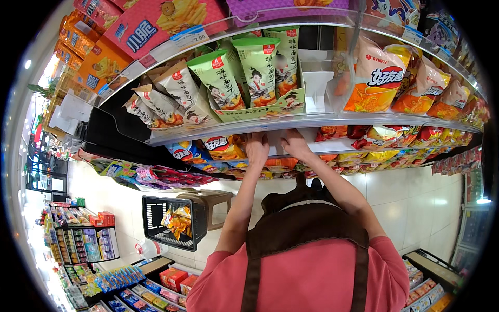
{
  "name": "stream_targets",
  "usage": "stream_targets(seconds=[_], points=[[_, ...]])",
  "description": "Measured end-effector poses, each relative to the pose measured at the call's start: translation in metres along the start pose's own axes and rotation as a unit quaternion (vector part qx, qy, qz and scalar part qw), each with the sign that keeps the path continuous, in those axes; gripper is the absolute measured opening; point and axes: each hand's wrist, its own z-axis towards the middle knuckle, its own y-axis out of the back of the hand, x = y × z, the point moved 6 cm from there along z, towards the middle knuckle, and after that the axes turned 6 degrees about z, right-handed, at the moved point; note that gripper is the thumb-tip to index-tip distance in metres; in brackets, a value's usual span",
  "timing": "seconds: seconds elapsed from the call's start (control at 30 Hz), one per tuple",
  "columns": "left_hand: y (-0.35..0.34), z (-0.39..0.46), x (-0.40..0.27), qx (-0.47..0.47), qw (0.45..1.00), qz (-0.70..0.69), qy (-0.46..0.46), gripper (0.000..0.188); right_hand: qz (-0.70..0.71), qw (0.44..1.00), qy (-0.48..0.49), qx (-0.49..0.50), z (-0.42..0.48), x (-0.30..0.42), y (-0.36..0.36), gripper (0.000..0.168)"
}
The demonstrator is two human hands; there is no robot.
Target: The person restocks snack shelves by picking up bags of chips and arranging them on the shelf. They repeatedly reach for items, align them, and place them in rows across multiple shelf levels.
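Observation:
Both arms reach onto a white shelf board (275,143) below a clear-fronted upper shelf. My left hand (257,150) is beside a yellow-orange snack bag (223,147), its fingertips hidden under the upper shelf's edge. A little to the right, my right hand (295,143) rests over the same board, with its fingertips also out of sight. Whether either hand grips anything cannot be made out. Blue snack bags (184,151) sit left of the yellow-orange one. Right of my right hand lie red snack bags (331,133) and a red-and-cream bag (380,136).
Overhead, the upper shelf's clear lip (253,125) fronts green bread-snack packets (257,74) in a carton and large orange bags (376,78). A black shopping basket (195,234) holding yellow bags (178,222) rests by a brown plastic stool (218,206). Display racks (87,243) stand behind, on the left.

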Motion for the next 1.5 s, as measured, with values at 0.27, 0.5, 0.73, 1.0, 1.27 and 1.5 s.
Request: stream_targets(seconds=[0.27,0.5,0.73,1.0,1.27,1.5], points=[[0.031,-0.014,-0.026,-0.014,0.993,-0.084,0.085,0.041,0.014,0.985,-0.171,-0.015,-0.038,-0.008,0.031,0.047],[0.012,-0.014,-0.017,0.035,0.993,-0.055,0.096,0.045,0.084,0.98,-0.168,-0.071,-0.038,-0.011,0.04,0.048],[0.017,-0.02,-0.029,0.097,0.954,-0.234,0.159,0.046,0.179,0.968,-0.148,-0.097,-0.047,-0.013,0.037,0.052],[0.032,-0.046,-0.066,0.137,0.877,-0.428,0.172,0.057,0.202,0.962,-0.141,-0.119,-0.092,0.023,0.094,0.054],[0.013,-0.047,-0.131,0.183,0.891,-0.402,0.105,0.07,0.151,0.959,-0.138,-0.198,-0.142,0.004,0.137,0.057],[-0.006,-0.023,-0.176,0.194,0.913,-0.359,0.031,0.067,0.187,0.93,-0.178,-0.262,-0.155,-0.03,0.156,0.053]])
